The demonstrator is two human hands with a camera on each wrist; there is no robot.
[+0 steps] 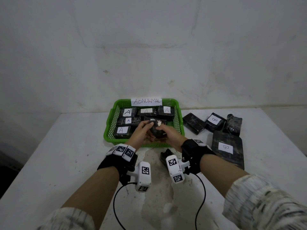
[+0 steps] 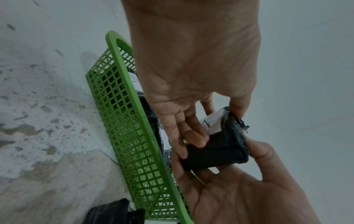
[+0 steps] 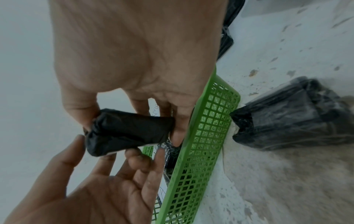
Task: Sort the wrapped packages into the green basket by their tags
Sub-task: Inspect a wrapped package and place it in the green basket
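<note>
Both hands hold one small black wrapped package (image 1: 156, 131) above the front part of the green basket (image 1: 109, 127). In the left wrist view my left hand (image 2: 216, 125) grips the package (image 2: 216, 150) between thumb and fingers, and a white tag (image 2: 212, 122) with a pen mark shows on its upper face. My right hand (image 3: 128, 119) pinches the same package (image 3: 128, 131) from above, with the left hand's fingers underneath. Several black packages tagged A (image 1: 127, 112) lie in the basket. The held tag's letter is unreadable.
A paper sign reading ABNORMAL (image 1: 147, 101) is fixed to the basket's far rim. To the right on the white table lie black packages, two tagged B (image 1: 215, 121) (image 1: 227, 150) and others with no tag showing (image 1: 193, 123). Another small black package (image 1: 166, 155) lies by my right wrist.
</note>
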